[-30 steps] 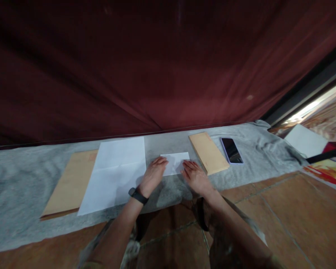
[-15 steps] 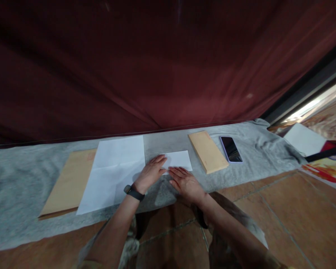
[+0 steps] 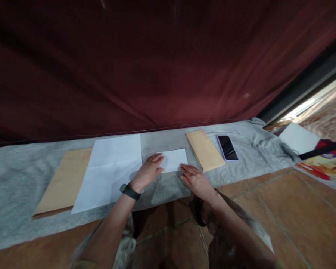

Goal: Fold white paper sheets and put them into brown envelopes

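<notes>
A small folded white paper (image 3: 174, 160) lies on a grey cloth (image 3: 16, 179). My left hand (image 3: 147, 172), with a black wristband, lies flat with its fingertips on the paper's left edge. My right hand (image 3: 195, 180) rests flat and open on the cloth at the paper's near right corner. Both hands hold nothing. Left of them a large white sheet (image 3: 109, 170) lies partly over a big brown envelope (image 3: 61, 183).
A small brown envelope (image 3: 204, 150) and a dark phone (image 3: 227, 147) lie to the right on the cloth. A dark red curtain (image 3: 156, 63) hangs behind. Tiled floor (image 3: 296, 209) is in front; a white sheet (image 3: 298, 137) and colourful item (image 3: 322, 168) lie far right.
My right hand slid along the near edge of the folded paper, first left and then back to its right corner. My left hand stayed on the left edge.
</notes>
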Demonstrator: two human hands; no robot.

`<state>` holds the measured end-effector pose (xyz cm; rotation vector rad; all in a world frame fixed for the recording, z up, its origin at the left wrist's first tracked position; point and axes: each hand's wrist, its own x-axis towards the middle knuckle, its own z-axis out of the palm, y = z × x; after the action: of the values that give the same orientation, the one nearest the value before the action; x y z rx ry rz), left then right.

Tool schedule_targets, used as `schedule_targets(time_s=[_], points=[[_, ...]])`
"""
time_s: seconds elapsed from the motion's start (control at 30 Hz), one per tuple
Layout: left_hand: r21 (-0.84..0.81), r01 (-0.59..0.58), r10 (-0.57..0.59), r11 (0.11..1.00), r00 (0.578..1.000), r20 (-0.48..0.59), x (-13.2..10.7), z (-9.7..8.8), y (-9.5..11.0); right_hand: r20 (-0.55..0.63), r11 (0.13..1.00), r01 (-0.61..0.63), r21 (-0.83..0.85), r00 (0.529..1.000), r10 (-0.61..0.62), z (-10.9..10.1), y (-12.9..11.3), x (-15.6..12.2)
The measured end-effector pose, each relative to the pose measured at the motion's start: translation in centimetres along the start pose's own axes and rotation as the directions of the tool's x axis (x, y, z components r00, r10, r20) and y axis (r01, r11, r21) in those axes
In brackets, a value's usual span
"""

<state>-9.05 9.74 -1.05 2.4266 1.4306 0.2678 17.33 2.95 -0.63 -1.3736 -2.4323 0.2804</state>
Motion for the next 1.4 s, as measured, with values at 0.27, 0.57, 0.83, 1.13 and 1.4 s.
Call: schedule_targets(time_s=[0.27,0.57,0.83,1.13,1.4], points=[[0.106,-0.024,0.035,0.994,0.994,-0.105,-1.1,0.6,2.9,-0.030,0.999,-0.047,-0.013,0.998,0.047,-0.1,0.8,-0.9],[0.129,-0.123,0.138,0.984,0.983,-0.122,-2.8,3.7,9.0,-0.048,0.997,-0.069,-0.046,0.997,0.067,-0.4,-0.2,0.4],[0.239,0.020,0.011,0.971,0.991,-0.131,-5.2,2.5,8.2,-0.063,0.993,-0.093,-0.068,0.994,0.089,-0.3,-0.2,0.5],[0.279,0.122,-0.059,0.953,0.973,-0.222,-5.6,2.0,8.2,-0.115,0.993,-0.098,-0.071,0.989,0.090,0.1,-0.3,0.2],[0.173,0.040,0.001,0.984,0.974,-0.228,-2.5,3.4,9.1,-0.094,0.990,-0.120,-0.069,0.989,0.113,0.8,0.2,0.8]])
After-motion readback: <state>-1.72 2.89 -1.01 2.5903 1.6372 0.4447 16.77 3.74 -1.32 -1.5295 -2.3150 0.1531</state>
